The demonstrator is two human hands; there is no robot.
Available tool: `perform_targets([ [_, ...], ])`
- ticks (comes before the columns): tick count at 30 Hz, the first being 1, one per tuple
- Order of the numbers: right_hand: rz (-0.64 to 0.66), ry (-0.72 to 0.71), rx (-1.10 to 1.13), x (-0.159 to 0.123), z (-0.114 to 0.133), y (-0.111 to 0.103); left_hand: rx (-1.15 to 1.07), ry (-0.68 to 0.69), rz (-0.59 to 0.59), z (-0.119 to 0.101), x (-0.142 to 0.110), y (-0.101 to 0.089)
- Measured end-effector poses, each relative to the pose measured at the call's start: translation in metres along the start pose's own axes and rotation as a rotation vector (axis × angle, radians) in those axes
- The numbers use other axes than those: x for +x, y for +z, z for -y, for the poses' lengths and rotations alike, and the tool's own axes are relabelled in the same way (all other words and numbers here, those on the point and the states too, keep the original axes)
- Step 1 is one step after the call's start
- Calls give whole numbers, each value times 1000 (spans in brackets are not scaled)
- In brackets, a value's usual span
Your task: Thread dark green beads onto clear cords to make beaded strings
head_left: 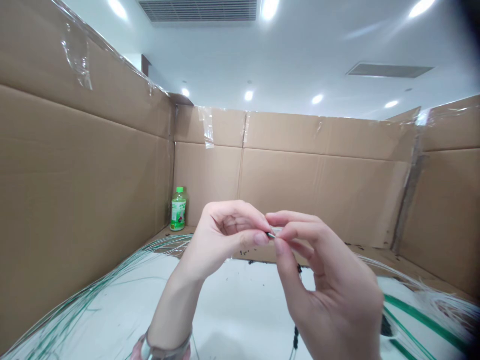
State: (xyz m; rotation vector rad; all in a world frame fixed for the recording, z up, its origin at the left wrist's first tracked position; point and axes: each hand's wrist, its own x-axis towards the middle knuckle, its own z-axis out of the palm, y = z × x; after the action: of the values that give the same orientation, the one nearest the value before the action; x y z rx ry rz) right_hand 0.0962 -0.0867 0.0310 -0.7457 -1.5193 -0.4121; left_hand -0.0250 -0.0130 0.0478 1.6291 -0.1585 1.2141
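Note:
In the middle of the head view my hands meet at their fingertips, raised above a white work surface [240, 305]. Thumb and forefinger of my left hand [228, 232] pinch a tiny black piece [268, 234], mostly covered by the fingers. From the other side my right hand [330, 280] is closed in a pinch on a thin pale wire [273, 236], whose end meets the black piece. Whether the wire is inside the piece or only touching it, I cannot tell. A strand of black pieces [296, 337] hangs below, partly behind my right hand.
Green and white wires [86, 305] lie bundled along the left; white wires [438, 300] and a green strip [423, 320] lie right. Cardboard walls [322, 185] surround the surface. A green-capped bottle [178, 210] stands in the back left corner. Small black bits [255, 262] dot the back edge.

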Motion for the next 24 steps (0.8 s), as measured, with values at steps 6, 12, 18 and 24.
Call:
perform_targets([
  [6, -4, -65, -81, -1, -3, -3, 99, 8, -28, -4, -2, 3],
  [12, -30, -15, 3, -2, -2, 2, 140, 9, -64, -6, -5, 4],
  [18, -16, -27, -14, -2, -4, 2, 163, 33, -97, -6, -4, 5],
  [24, -13, 13, 14, 0, -4, 1, 170, 43, -90, -4, -4, 6],
])
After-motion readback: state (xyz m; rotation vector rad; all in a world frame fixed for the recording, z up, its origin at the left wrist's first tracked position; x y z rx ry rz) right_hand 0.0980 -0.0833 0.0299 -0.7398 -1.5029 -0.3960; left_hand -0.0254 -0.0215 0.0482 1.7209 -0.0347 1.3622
